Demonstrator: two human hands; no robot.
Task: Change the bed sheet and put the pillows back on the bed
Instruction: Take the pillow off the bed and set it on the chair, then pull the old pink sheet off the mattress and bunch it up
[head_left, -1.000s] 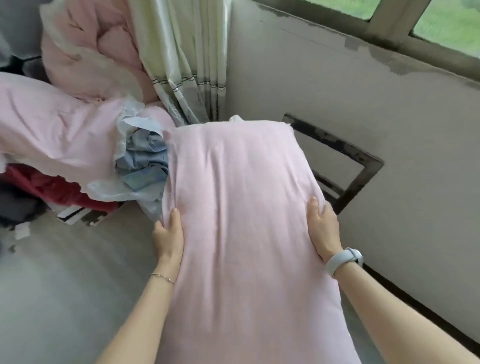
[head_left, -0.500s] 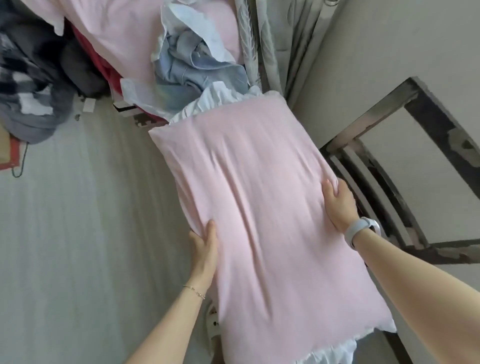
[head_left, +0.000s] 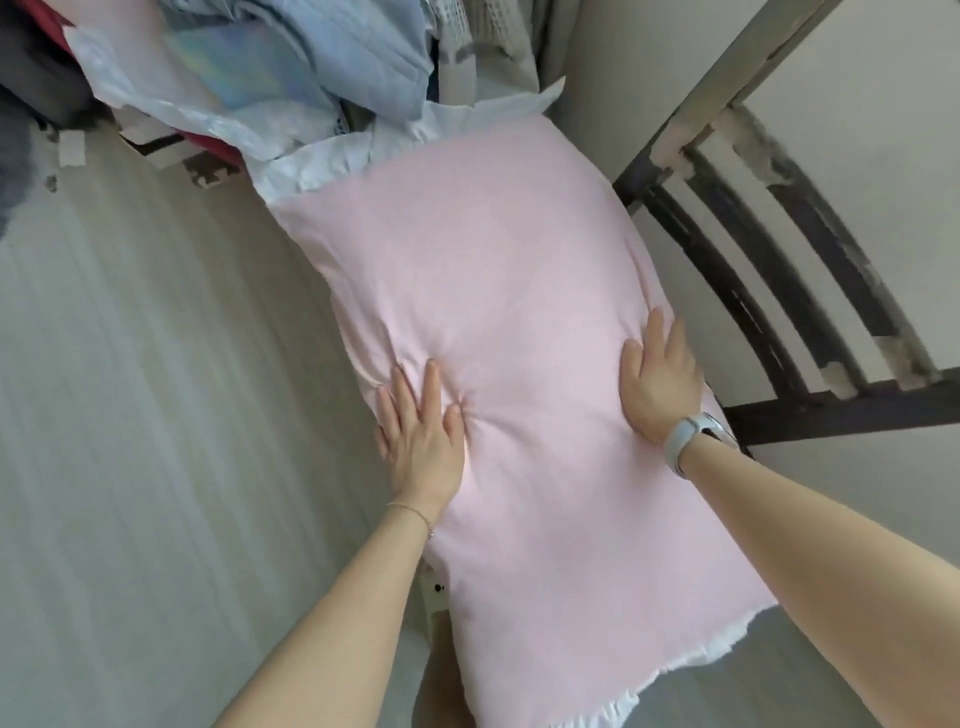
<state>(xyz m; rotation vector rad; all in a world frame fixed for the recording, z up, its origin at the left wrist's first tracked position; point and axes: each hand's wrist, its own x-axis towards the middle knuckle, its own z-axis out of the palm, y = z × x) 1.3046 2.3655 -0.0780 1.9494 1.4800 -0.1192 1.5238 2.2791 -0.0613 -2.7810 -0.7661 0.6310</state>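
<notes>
2 hands are pressed flat, fingers spread, on the pillow (head_left: 498, 364): left hand (head_left: 421, 436) at its left edge, right hand (head_left: 657, 384) at its right. Its long axis runs from near to far, far end toward the laundry pile (head_left: 270, 78).

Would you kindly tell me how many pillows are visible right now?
1. The pink fabric pillow lies in the middle of the view, with the left hand and right hand pressing on it. Others may be hidden in the laundry pile behind.
</notes>
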